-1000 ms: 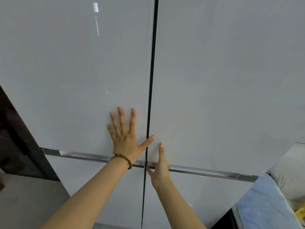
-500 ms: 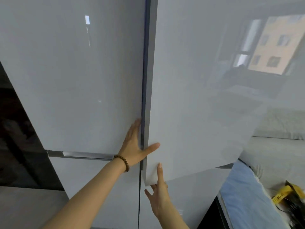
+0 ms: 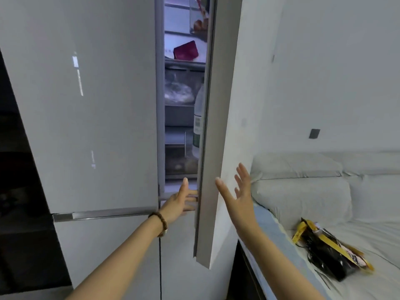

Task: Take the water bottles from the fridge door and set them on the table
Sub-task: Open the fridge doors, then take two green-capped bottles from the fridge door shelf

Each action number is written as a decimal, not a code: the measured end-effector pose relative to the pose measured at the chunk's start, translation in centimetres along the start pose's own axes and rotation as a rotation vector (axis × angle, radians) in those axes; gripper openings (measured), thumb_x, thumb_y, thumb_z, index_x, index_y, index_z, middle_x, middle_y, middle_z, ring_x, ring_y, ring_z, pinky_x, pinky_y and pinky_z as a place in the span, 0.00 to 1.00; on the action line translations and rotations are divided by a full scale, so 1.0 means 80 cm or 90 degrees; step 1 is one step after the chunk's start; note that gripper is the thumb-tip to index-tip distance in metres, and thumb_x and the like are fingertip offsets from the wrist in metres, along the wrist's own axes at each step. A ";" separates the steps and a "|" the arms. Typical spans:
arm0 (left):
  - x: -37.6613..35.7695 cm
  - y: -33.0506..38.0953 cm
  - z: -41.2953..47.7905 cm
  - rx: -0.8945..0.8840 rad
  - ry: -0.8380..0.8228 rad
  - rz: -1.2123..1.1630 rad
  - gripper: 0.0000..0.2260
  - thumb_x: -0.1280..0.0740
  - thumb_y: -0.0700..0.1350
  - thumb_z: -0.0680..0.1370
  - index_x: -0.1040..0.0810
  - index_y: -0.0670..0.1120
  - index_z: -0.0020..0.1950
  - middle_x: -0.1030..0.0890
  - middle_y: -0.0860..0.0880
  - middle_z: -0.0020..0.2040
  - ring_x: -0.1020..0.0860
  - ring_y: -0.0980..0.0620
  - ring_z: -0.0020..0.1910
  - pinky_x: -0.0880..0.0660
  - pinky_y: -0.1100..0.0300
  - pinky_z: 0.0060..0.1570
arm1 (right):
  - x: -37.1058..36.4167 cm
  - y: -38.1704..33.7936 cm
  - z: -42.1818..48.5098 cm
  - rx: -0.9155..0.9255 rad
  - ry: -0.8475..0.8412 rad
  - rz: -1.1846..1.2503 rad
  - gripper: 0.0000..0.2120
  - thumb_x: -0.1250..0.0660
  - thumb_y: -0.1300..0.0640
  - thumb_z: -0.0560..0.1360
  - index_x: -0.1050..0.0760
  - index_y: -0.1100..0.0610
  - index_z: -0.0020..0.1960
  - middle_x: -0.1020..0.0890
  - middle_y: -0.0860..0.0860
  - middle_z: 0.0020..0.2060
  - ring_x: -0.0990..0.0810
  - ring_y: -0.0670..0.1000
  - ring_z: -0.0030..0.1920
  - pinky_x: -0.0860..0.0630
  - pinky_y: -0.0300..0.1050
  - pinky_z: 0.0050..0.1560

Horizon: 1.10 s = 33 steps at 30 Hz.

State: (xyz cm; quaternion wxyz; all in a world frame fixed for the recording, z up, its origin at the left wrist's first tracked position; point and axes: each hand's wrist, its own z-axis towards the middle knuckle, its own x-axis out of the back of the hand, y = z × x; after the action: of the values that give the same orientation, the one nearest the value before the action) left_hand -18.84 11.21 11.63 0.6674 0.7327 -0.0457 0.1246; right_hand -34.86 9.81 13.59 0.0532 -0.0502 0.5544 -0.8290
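Head cam: right fridge door (image 3: 218,148) part open, edge-on to me. My left hand (image 3: 179,202) reaches flat into the gap, fingers at the door's inner edge. My right hand (image 3: 240,198) is spread beside its outer face. I see one water bottle (image 3: 198,122) upright inside the door, red box (image 3: 186,50) on a shelf above.

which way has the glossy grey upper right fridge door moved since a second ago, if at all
Yes. The glossy grey upper right fridge door has swung outward to the right, away from the shut left door, baring the lit shelves.
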 end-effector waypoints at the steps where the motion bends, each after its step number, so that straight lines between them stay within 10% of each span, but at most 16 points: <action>1: -0.006 0.012 -0.006 -0.029 0.018 0.010 0.31 0.58 0.66 0.74 0.27 0.52 0.64 0.24 0.51 0.60 0.25 0.47 0.61 0.32 0.50 0.64 | 0.013 -0.016 0.003 0.023 0.003 -0.013 0.42 0.32 0.38 0.66 0.48 0.42 0.74 0.42 0.43 0.74 0.40 0.42 0.72 0.43 0.41 0.70; 7: -0.058 0.115 -0.010 -0.227 0.288 -0.096 0.22 0.45 0.57 0.79 0.38 0.52 0.71 0.32 0.52 0.63 0.31 0.54 0.60 0.33 0.59 0.55 | 0.097 -0.081 0.020 0.105 0.035 -0.058 0.44 0.31 0.39 0.65 0.49 0.42 0.74 0.42 0.38 0.71 0.42 0.40 0.71 0.43 0.36 0.66; 11: -0.105 0.164 0.010 -0.203 0.229 -0.049 0.32 0.46 0.66 0.74 0.52 0.59 0.75 0.47 0.52 0.76 0.40 0.47 0.72 0.40 0.46 0.70 | 0.165 -0.103 0.039 0.136 0.072 -0.059 0.41 0.27 0.45 0.66 0.46 0.44 0.73 0.38 0.36 0.66 0.39 0.38 0.67 0.41 0.24 0.59; 14: -0.155 0.192 0.024 -0.226 0.192 0.000 0.32 0.46 0.65 0.74 0.56 0.62 0.74 0.49 0.51 0.77 0.44 0.44 0.75 0.43 0.42 0.70 | 0.217 -0.108 0.056 0.137 0.074 -0.085 0.43 0.27 0.41 0.64 0.44 0.46 0.73 0.35 0.42 0.70 0.37 0.42 0.70 0.38 0.41 0.71; 17: -0.204 0.206 0.039 -0.270 0.170 0.013 0.29 0.45 0.63 0.76 0.52 0.60 0.75 0.44 0.51 0.76 0.43 0.47 0.74 0.42 0.46 0.71 | 0.263 -0.106 0.071 0.130 0.068 -0.096 0.44 0.27 0.38 0.64 0.43 0.48 0.73 0.32 0.46 0.70 0.34 0.47 0.70 0.37 0.50 0.72; 27: -0.288 0.208 0.074 -0.285 0.177 0.225 0.41 0.49 0.73 0.68 0.45 0.53 0.76 0.42 0.52 0.76 0.45 0.51 0.75 0.43 0.44 0.72 | 0.375 -0.091 0.116 0.074 0.079 -0.082 0.46 0.26 0.47 0.68 0.51 0.54 0.75 0.41 0.50 0.74 0.42 0.41 0.67 0.45 0.37 0.65; 33: -0.313 0.217 0.079 -0.288 0.190 0.289 0.29 0.46 0.62 0.77 0.45 0.50 0.75 0.42 0.51 0.76 0.40 0.50 0.73 0.38 0.51 0.68 | 0.399 -0.080 0.121 0.046 0.080 -0.099 0.51 0.27 0.43 0.66 0.56 0.52 0.77 0.49 0.50 0.77 0.48 0.50 0.76 0.46 0.45 0.72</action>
State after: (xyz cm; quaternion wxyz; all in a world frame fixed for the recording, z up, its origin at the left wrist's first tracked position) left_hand -46.31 0.67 21.82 0.7674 0.5112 -0.1359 0.3623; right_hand -65.29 -1.19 23.96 -0.0441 -0.0393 0.5211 -0.8515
